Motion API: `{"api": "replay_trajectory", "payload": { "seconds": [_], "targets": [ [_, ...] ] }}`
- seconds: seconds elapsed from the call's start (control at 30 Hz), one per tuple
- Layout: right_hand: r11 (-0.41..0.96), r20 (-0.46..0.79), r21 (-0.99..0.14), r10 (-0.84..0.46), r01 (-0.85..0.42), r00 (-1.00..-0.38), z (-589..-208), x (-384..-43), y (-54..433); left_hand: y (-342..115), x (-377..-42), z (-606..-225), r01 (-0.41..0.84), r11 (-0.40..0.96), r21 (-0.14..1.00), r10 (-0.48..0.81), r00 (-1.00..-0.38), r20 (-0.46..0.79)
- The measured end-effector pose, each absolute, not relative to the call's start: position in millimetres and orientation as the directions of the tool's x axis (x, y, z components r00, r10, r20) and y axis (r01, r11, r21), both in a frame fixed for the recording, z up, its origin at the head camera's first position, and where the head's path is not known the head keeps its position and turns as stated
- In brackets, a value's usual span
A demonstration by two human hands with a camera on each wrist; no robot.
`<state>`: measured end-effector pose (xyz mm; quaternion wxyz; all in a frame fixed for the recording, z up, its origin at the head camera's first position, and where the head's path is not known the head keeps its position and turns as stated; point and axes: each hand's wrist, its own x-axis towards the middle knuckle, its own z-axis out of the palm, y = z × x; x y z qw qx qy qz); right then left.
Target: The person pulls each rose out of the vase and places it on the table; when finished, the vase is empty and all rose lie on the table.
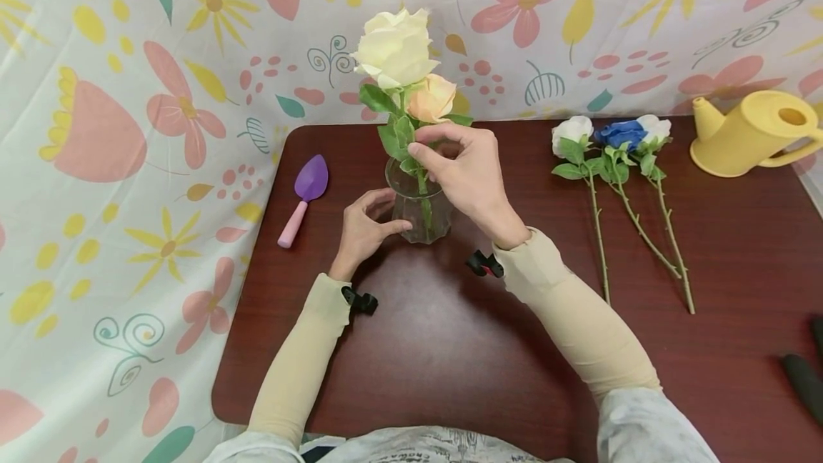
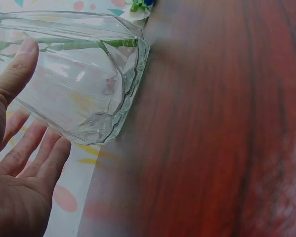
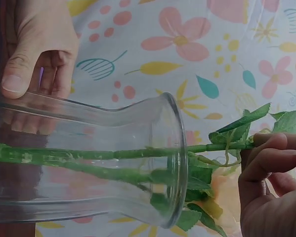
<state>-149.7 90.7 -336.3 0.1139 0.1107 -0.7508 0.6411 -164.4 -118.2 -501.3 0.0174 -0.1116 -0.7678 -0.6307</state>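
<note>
Head view: glass vase (image 1: 441, 218) standing at 12 o'clock from person, white rose (image 1: 394, 48) and peach rose (image 1: 434, 98) rising from it. Right hand (image 1: 472, 173) pinching green stem (image 3: 202, 148) above rim. Left hand (image 1: 366, 228) touching vase at 8 o'clock, fingers apart. Purple trowel (image 1: 311, 183) lying at 9, blue rose (image 1: 621, 135) at 2, watering can (image 1: 749, 136) sitting beyond.

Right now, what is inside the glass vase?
Inside the glass vase are two green stems, below the white rose and peach rose. In the left wrist view, the left hand hides part of a stem behind its thumb.
</note>
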Motion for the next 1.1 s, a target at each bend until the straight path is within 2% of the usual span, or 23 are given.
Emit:
{"api": "replay_trajectory", "payload": {
  "seconds": [0.37, 0.7, 1.1],
  "targets": [
    [-0.003, 0.332, -0.943, 0.079, -0.333, -0.940, -339, -147, 97, -117, -164, -501, 0.180, 0.155, 0.971, 0.143, -0.977, 0.159],
    [-0.073, 0.368, -0.920, 0.180, -0.385, -0.912, -335, -148, 102, -117, -165, -501, 0.185, 0.163, 0.969, 0.141, -0.976, 0.163],
    [-0.269, 0.310, -0.881, 0.293, -0.389, -0.904, -334, -150, 109, -119, -164, -500, 0.190, 0.171, 0.967, 0.143, -0.976, 0.166]
  ]
}}
